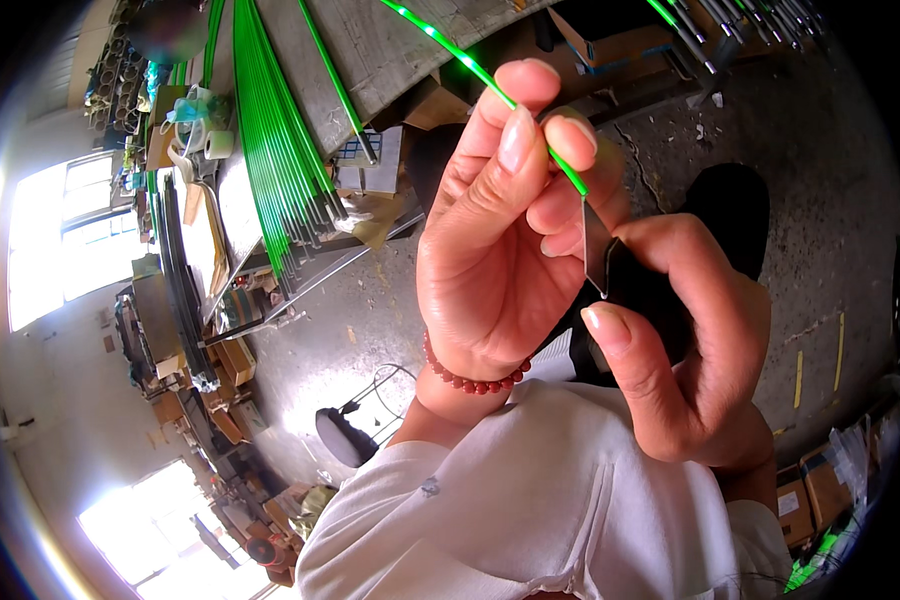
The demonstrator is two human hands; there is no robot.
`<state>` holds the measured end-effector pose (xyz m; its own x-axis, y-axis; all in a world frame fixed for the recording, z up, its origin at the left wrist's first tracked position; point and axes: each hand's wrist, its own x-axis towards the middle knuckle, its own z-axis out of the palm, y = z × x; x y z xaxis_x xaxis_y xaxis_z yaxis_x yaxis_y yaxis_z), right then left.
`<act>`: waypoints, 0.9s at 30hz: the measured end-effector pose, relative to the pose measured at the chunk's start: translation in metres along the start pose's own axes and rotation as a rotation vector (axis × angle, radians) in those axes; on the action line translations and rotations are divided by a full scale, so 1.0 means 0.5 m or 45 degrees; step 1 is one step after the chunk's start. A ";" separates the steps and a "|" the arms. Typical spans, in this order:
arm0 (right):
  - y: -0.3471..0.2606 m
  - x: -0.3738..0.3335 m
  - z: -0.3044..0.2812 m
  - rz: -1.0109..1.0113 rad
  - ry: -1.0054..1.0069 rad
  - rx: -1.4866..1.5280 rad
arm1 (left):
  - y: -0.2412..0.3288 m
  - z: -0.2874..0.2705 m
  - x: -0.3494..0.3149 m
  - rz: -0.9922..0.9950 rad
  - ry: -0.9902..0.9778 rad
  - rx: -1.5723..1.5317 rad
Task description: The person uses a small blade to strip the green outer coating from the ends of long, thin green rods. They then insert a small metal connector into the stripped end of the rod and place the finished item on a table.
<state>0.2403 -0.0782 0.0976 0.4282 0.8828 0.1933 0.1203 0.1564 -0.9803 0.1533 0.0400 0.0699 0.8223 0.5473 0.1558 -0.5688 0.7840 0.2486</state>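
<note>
Clamping the fingers of the left hand (490,225) onto a slender, glossy green rod (473,67) with a thin, bent, wire-like tip (585,240). Holding the right hand (705,330) beside that tip, thumb and forefinger apart. Left of the rod, on a worn grey desk (370,55), a fanned bundle of straight green rods (273,140). Well to the right of the rod, brown cardboard boxes (828,485), contents unclear.

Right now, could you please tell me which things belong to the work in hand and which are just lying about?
Apparently the work: green rod in the left hand; fanned green rods.

Seemingly just lying about: white roll; stool; cardboard box.
</note>
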 end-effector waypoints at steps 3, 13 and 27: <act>-0.001 -0.001 0.000 0.005 0.001 0.004 | 0.004 -0.001 -0.002 -0.021 0.004 0.010; -0.002 -0.003 0.002 0.012 0.012 -0.001 | 0.002 -0.002 -0.003 -0.022 -0.033 -0.008; -0.013 -0.008 0.006 0.005 0.075 -0.094 | -0.005 -0.003 -0.007 0.031 0.051 0.162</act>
<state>0.2351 -0.0811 0.1033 0.4802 0.8555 0.1936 0.1830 0.1182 -0.9760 0.1520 0.0365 0.0673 0.8056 0.5790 0.1256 -0.5802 0.7282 0.3649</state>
